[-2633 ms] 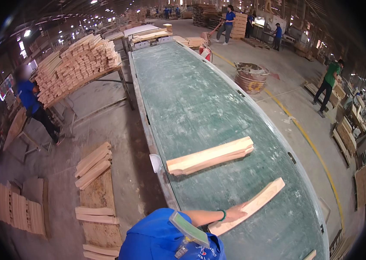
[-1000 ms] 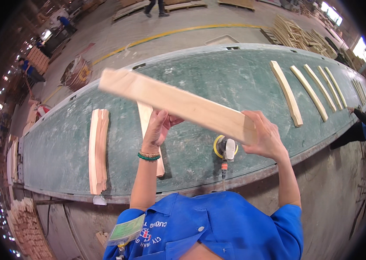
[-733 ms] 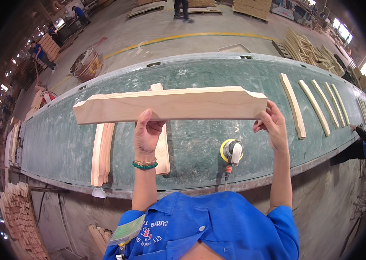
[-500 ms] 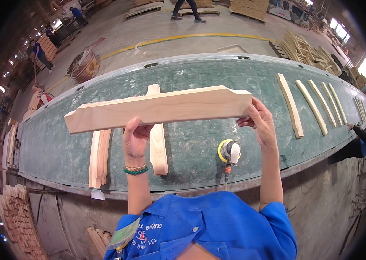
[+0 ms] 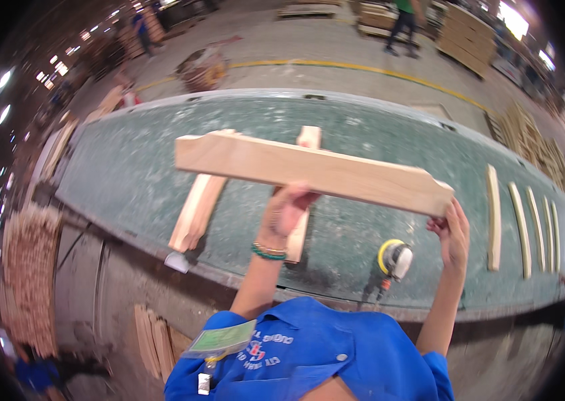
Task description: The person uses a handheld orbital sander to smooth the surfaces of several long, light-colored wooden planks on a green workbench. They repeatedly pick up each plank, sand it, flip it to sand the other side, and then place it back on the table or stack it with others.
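Observation:
A long pale wooden board (image 5: 309, 167) with notched, shaped ends is held up over the green workbench (image 5: 122, 180). My left hand (image 5: 288, 210) grips its lower edge near the middle, with a bead bracelet at the wrist. My right hand (image 5: 453, 230) pinches the board's right end. Beneath it, a wooden piece (image 5: 299, 240) lies on the bench, partly hidden by the board and my left hand. To its left rests a small group of wooden strips (image 5: 199, 207). An orbital sander (image 5: 395, 259) with a yellow rim stands on the bench, left of my right forearm.
Several narrow wooden strips (image 5: 494, 220) lie spaced out on the bench's right side. Stacked wood (image 5: 32, 281) stands at the left, below the bench edge. A person (image 5: 403, 27) walks on the floor beyond, near pallets of wood (image 5: 466, 40).
The board has tilted, its right end now lower than its left. Both hands still hold it. The whole view has turned, and the bench things appear shifted to the right.

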{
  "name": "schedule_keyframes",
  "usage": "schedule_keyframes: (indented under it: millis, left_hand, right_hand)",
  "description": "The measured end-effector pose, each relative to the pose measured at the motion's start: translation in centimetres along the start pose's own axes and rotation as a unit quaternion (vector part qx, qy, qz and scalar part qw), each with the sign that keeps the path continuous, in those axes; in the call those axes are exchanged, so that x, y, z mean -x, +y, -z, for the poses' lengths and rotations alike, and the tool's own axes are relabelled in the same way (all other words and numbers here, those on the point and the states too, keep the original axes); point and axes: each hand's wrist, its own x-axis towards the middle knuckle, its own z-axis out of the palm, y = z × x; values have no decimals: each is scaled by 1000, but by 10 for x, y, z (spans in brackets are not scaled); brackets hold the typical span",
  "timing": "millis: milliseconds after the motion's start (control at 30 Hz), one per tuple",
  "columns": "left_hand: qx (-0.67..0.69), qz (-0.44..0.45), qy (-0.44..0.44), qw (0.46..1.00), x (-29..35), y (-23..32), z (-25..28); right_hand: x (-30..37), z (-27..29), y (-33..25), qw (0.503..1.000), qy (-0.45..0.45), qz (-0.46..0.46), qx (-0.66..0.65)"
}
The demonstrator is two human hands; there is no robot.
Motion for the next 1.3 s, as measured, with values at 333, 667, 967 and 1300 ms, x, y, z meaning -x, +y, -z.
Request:
schedule_keyframes:
  millis: [333,667,967,1300]
  left_hand:
    - [20,4,-54,998,15,5,-16]
    - [-127,11,169,977,30,-21,41]
    - [-438,-39,254,862,13,-58,98]
    - [-753,100,-248,601,17,23,41]
  right_hand:
    - [-1,16,23,999,-32,-11,-23]
    - [41,-56,65,802,-169,128,559]
    - [98,-161,173,906,-229,-171,313]
    - [17,-160,39,616,-294,151,715]
